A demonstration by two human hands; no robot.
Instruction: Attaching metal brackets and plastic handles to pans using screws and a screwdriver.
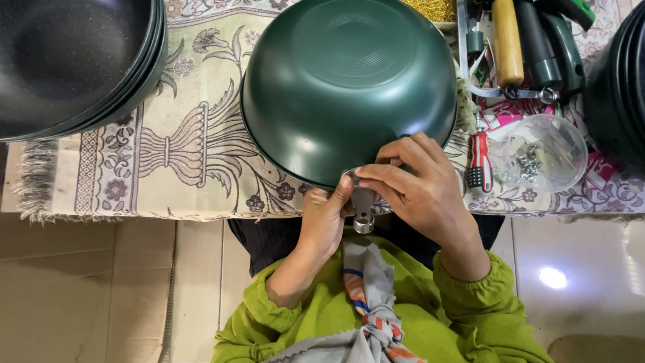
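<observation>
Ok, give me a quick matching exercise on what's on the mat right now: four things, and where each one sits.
Things:
1. green pan
2. screwdriver
3. clear bowl
4. stack of dark pans

Places:
A. top left corner
B. upside down in the middle, above both hands
C. right of the screwdriver, screws inside
D. just right of the green pan's rim

Pairs: 1-B, 2-D, 3-C, 4-A

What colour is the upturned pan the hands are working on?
Dark green, with a matte finish. The pan shows best in the head view, the only one.
</observation>
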